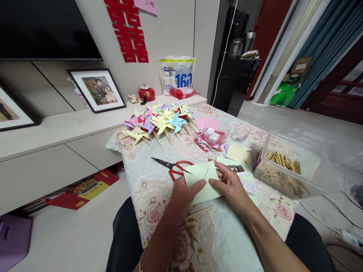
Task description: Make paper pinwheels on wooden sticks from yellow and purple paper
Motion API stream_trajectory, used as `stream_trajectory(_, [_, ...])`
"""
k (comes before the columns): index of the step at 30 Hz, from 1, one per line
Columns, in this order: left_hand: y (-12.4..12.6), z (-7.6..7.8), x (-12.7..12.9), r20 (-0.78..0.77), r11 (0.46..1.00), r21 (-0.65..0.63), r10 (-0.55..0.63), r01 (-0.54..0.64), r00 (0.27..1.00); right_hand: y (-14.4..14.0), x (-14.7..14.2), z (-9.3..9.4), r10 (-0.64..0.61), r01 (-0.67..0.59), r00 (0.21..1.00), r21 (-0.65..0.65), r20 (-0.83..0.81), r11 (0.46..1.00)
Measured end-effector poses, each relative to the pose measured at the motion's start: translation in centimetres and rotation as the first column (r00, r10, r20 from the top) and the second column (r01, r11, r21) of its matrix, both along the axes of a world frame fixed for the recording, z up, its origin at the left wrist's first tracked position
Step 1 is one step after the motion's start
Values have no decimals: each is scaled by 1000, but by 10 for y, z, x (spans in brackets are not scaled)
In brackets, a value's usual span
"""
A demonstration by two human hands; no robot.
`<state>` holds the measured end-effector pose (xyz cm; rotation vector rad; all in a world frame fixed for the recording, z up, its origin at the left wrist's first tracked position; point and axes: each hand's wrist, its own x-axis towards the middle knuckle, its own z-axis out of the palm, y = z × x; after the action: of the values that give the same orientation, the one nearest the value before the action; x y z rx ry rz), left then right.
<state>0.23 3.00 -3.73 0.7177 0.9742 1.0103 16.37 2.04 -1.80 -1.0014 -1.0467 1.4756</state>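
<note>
Between my two hands is a pale green paper square [202, 192] with slits cut in from its corners. My left hand [184, 194] grips its left side, thumb on top near the middle. On the right side, my right hand [228, 183] pinches the sheet, its thumb also close to the centre. Red-handled scissors [170, 166] lie just beyond my left hand, blades pointing left. Under my wrists a thin wooden stick [198, 212] rests on the cloth. Beside my right hand are a small open box [236, 169] with metal bits and a cream slit paper [238, 153].
Finished paper pinwheels [161, 122] on sticks are heaped at the table's far left. A clear bin [279, 181] of wooden sticks stands at the right. Behind the scissors lie striped strips [208, 145] and a round clear container [217, 132]. Floral cloth [153, 196] covers the table.
</note>
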Motion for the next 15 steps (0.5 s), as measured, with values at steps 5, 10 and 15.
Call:
stream_trajectory(5, [-3,2,2,15,1000,21,20,-20,1000,0,0,-1,-2,2,1000,8,-3,1000])
stream_trajectory(10, [-4,2,3,31,995,66,75,-77,997,0,0,-1,52,-51,998,38,-26,998])
stream_trajectory(15, [-4,6,3,93,993,80,77,-84,993,-1,-1,1,83,-83,997,30,-1,996])
